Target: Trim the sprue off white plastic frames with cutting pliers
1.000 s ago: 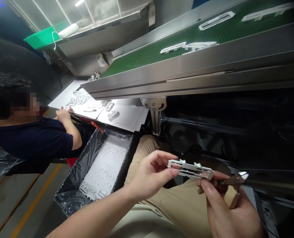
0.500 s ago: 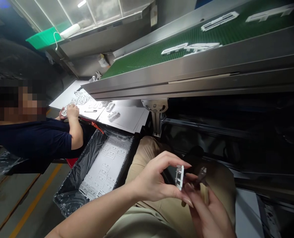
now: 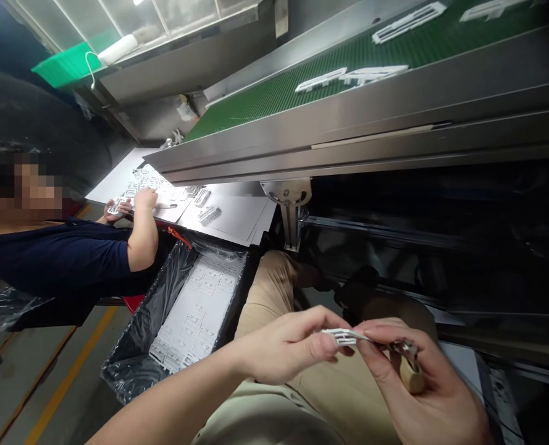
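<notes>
One white plastic part [image 3: 345, 336], thin and slotted, held nearly edge-on over the lap, pinched at its near end by the left hand [image 3: 287, 346] and met at its far end by the fingertips of the right hand [image 3: 422, 395]; both hands closed on it, drawn together. Also tucked in the right hand, one small cutter [image 3: 409, 364] with a pale wooden handle and metal tip, lying just beside the part's end. Judged from this: trimming or checking of the piece in hand, not yet set down. Beside the left knee, one bin lined with black plastic [image 3: 163, 309], holding flat layers of like parts, too many and too small to count. Above, one green conveyor belt [image 3: 274, 99] carrying four white parts in view, the last cut by the frame edge. Farther left, a co-worker's hands [image 3: 133, 203] on a white sheet [image 3: 237, 216] scattered with more parts, number unclear.
</notes>
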The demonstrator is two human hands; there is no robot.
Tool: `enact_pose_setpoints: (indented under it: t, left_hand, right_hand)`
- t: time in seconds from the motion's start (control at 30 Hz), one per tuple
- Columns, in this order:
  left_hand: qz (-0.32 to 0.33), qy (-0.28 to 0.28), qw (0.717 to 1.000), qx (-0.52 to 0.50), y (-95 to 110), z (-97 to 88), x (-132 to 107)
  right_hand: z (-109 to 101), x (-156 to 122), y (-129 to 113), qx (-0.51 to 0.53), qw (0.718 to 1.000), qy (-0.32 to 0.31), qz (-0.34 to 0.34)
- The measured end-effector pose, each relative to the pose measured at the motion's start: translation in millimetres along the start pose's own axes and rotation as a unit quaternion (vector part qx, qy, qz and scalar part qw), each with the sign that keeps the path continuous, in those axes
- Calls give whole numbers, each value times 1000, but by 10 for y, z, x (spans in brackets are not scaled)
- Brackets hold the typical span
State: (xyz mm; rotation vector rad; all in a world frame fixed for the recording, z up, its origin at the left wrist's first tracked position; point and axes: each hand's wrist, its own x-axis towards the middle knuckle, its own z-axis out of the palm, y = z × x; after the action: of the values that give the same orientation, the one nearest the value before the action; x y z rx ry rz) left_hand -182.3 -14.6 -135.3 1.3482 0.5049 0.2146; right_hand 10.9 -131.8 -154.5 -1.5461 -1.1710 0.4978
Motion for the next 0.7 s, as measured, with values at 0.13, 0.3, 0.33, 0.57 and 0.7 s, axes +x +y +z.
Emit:
enact_pose_setpoints:
  t: [0.13,0.3,0.33,0.57,0.7]
  left_hand:
    - [3,3,999,38,67,38,-5]
    - [131,63,974,175,-21,67,53]
    - [135,70,971,182,-42,67,56]
    - [172,97,949,246,-144,70,54]
    - [184,110,942,258,-183,59,60]
  right_hand:
    - [-12,-15,-27,18,1000,13,-17]
    - [36,-75,-81,-5,993,114,10]
    - [38,-90,-78,-1,994,107,7]
    - [38,-154,6,29,994,103,23]
    - [81,-116,-24,33,995,85,27]
